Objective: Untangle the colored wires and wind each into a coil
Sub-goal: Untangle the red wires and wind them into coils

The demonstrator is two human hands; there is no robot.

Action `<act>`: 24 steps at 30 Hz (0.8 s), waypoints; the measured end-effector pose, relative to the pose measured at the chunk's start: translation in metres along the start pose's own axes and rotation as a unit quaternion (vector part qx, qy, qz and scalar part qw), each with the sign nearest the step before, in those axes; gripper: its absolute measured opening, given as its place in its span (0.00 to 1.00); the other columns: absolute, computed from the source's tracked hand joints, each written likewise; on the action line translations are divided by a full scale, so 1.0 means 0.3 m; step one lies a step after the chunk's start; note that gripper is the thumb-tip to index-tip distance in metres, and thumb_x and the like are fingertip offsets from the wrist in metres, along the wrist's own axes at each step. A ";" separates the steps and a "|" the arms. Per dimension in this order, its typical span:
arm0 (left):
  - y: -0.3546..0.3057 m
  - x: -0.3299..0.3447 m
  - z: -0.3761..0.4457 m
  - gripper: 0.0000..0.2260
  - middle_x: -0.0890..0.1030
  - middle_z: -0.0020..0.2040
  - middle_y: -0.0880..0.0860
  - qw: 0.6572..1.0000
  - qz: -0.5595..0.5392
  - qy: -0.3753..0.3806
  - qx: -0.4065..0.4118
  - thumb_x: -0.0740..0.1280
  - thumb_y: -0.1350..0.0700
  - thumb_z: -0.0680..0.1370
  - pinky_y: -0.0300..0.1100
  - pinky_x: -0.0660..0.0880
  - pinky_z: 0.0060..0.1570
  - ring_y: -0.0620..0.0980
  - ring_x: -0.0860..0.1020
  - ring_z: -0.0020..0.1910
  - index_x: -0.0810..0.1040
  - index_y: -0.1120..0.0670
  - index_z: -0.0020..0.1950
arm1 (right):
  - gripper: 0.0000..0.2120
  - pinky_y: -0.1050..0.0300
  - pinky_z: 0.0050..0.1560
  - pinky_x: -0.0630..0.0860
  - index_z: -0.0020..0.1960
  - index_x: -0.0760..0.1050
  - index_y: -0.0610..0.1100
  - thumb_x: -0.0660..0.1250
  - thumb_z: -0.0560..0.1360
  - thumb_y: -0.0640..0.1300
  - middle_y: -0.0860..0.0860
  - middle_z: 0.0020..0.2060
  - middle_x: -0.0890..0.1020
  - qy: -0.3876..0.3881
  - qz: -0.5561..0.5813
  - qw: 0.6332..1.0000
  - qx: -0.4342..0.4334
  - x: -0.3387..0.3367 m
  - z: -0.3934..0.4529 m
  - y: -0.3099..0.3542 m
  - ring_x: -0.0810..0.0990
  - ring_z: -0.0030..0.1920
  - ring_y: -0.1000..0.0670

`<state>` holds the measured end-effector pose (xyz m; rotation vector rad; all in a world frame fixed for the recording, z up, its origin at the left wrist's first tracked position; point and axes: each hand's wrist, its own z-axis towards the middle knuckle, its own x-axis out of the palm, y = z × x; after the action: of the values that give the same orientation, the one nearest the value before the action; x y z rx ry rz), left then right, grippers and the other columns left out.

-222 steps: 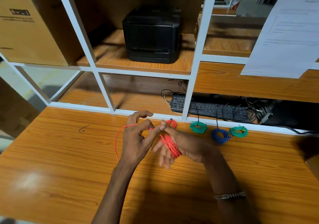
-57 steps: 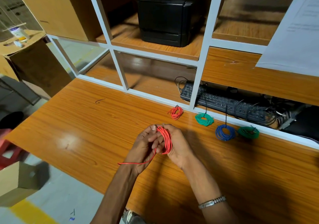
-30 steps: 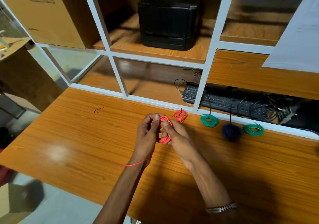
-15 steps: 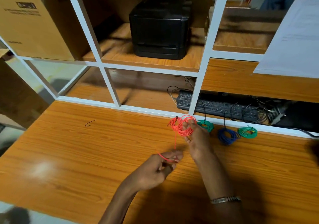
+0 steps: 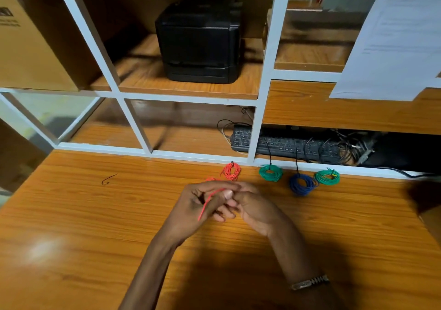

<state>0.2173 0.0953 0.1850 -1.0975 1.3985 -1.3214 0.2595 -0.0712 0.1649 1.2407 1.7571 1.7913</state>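
Note:
Both of my hands meet over the middle of the wooden desk (image 5: 95, 226). My left hand (image 5: 191, 208) curls round a red wire (image 5: 205, 205), whose loose end sticks out below its fingers. My right hand (image 5: 256, 208) has its fingertips pressed against the left thumb, pinching the same wire. Most of that wire's coil is hidden between the hands, with only a red bit (image 5: 211, 179) peeking out above. Along the back edge lie wound coils: red (image 5: 231, 171), green (image 5: 270, 173), blue (image 5: 302, 183) and a second green (image 5: 327, 177).
A white shelf frame (image 5: 256, 128) borders the desk's back. Behind it lie a black keyboard (image 5: 284, 143) and tangled cables; a black printer (image 5: 199, 42) sits above. A cardboard box (image 5: 28, 42) stands at left, a paper sheet (image 5: 391, 37) hangs at right. A small black wire scrap (image 5: 108, 179) lies on the desk.
My right hand has come back from the row of coils with the red coil. My left hand has risen to meet it, so the stretched red strand between them is gone.

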 end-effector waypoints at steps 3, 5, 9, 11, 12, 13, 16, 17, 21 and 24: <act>-0.008 -0.016 0.001 0.16 0.88 0.47 0.61 0.995 -0.049 0.000 -0.083 0.61 0.51 0.87 0.41 0.82 0.35 0.57 0.87 0.37 0.83 0.60 0.63 | 0.09 0.57 0.43 0.75 0.57 0.74 0.27 0.59 0.82 0.31 0.44 0.34 0.69 0.007 0.015 0.999 0.029 0.009 0.002 -0.013 0.73 0.35 0.49; 0.001 -0.027 0.003 0.17 0.86 0.43 0.60 0.992 -0.063 -0.046 -0.100 0.62 0.50 0.87 0.40 0.79 0.30 0.54 0.84 0.32 0.83 0.62 0.59 | 0.12 0.55 0.48 0.75 0.63 0.74 0.34 0.60 0.82 0.32 0.47 0.39 0.76 0.002 0.032 0.997 0.069 0.002 0.012 -0.029 0.77 0.41 0.50; 0.036 -0.067 0.005 0.09 0.83 0.38 0.58 0.981 -0.095 -0.142 -0.093 0.71 0.56 0.82 0.37 0.74 0.27 0.48 0.78 0.27 0.86 0.62 0.51 | 0.12 0.57 0.49 0.76 0.62 0.77 0.37 0.60 0.83 0.38 0.45 0.44 0.79 0.054 0.056 0.992 0.103 -0.001 0.010 -0.027 0.77 0.43 0.50; 0.052 -0.080 -0.001 0.05 0.82 0.34 0.56 0.978 -0.084 -0.172 -0.077 0.75 0.58 0.79 0.38 0.71 0.26 0.47 0.75 0.26 0.88 0.60 0.48 | 0.16 0.56 0.49 0.74 0.65 0.78 0.33 0.60 0.83 0.41 0.47 0.40 0.78 0.027 0.064 0.992 0.101 -0.004 0.010 -0.027 0.76 0.39 0.51; 0.061 -0.086 -0.005 0.04 0.82 0.33 0.55 0.976 -0.065 -0.196 -0.069 0.77 0.59 0.77 0.38 0.69 0.26 0.47 0.73 0.25 0.88 0.60 0.46 | 0.18 0.56 0.47 0.72 0.66 0.77 0.32 0.60 0.83 0.42 0.48 0.38 0.77 0.013 0.076 0.992 0.099 -0.008 0.009 -0.027 0.74 0.38 0.52; 0.069 -0.092 -0.011 0.04 0.82 0.33 0.54 0.972 -0.045 -0.222 -0.061 0.78 0.59 0.75 0.39 0.68 0.27 0.47 0.71 0.26 0.88 0.60 0.45 | 0.19 0.57 0.46 0.72 0.67 0.76 0.31 0.60 0.83 0.42 0.48 0.37 0.75 0.006 0.089 0.991 0.099 -0.010 0.009 -0.025 0.73 0.38 0.52; 0.084 -0.088 -0.025 0.06 0.86 0.37 0.55 0.965 -0.030 -0.257 -0.045 0.80 0.57 0.73 0.39 0.71 0.32 0.48 0.74 0.32 0.89 0.59 0.44 | 0.18 0.58 0.44 0.69 0.65 0.79 0.34 0.59 0.85 0.44 0.50 0.36 0.72 0.012 0.097 0.990 0.100 -0.013 0.003 -0.020 0.70 0.37 0.53; 0.090 -0.081 -0.026 0.05 0.87 0.39 0.57 0.964 -0.041 -0.257 -0.048 0.80 0.58 0.73 0.38 0.73 0.34 0.48 0.77 0.34 0.89 0.59 0.45 | 0.17 0.58 0.44 0.68 0.64 0.80 0.34 0.61 0.85 0.44 0.50 0.36 0.71 0.011 0.094 0.990 0.101 -0.016 0.002 -0.024 0.70 0.37 0.53; 0.126 -0.041 -0.038 0.07 0.89 0.51 0.53 0.969 -0.038 -0.241 -0.046 0.72 0.57 0.81 0.39 0.81 0.51 0.49 0.87 0.52 0.89 0.55 0.56 | 0.15 0.62 0.41 0.71 0.63 0.81 0.34 0.65 0.84 0.43 0.50 0.36 0.69 -0.001 0.092 0.990 0.108 -0.022 0.006 -0.042 0.69 0.37 0.53; 0.164 0.015 -0.055 0.16 0.88 0.59 0.51 0.980 -0.043 -0.183 -0.062 0.58 0.49 0.88 0.46 0.81 0.61 0.50 0.85 0.60 0.81 0.51 0.69 | 0.14 0.61 0.40 0.71 0.61 0.81 0.34 0.65 0.83 0.43 0.50 0.34 0.69 -0.010 0.135 0.984 0.119 -0.027 0.013 -0.050 0.68 0.35 0.54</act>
<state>0.1990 0.0962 0.1361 -1.4183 1.1791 -1.0344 0.2621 -0.0723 0.1477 1.6559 1.9118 1.7357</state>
